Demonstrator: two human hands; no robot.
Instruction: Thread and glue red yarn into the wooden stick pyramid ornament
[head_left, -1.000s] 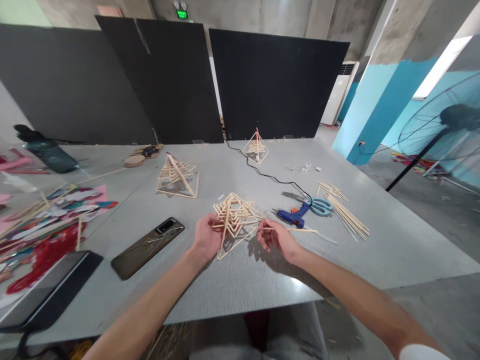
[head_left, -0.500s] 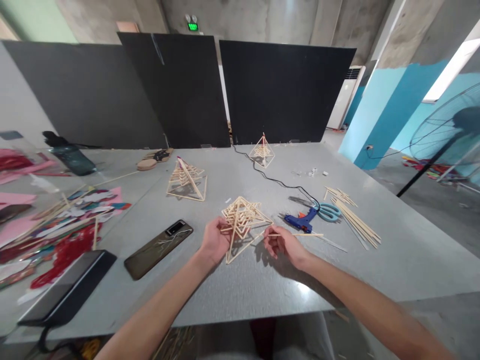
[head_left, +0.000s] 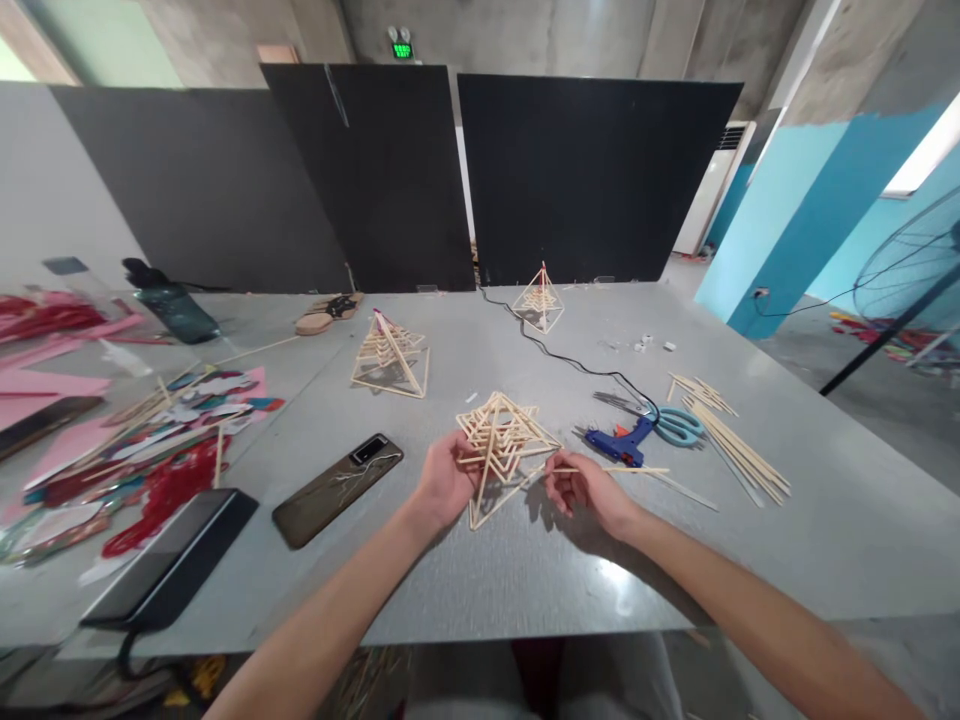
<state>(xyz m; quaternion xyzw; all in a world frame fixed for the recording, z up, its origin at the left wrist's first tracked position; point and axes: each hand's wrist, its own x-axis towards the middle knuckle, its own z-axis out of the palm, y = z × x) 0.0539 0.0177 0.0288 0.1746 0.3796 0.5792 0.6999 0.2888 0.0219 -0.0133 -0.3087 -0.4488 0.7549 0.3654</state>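
My left hand is closed on the side of a pyramid frame made of thin wooden sticks, tilted on the table. My right hand pinches a wooden stick beside the frame's right corner; its far end points right. Whether the stick touches the frame is hard to tell. A blue hot glue gun lies just beyond my right hand, next to light-blue scissors.
Loose wooden sticks lie at the right. Two more stick pyramids stand farther back, one left, one near the black panels. A phone lies left of my hands, with a dark box-shaped device and coloured scraps beyond.
The whole view has turned slightly left, so everything appears farther right. Both hands keep nearly the same grip and position relative to the pyramid frame and stick.
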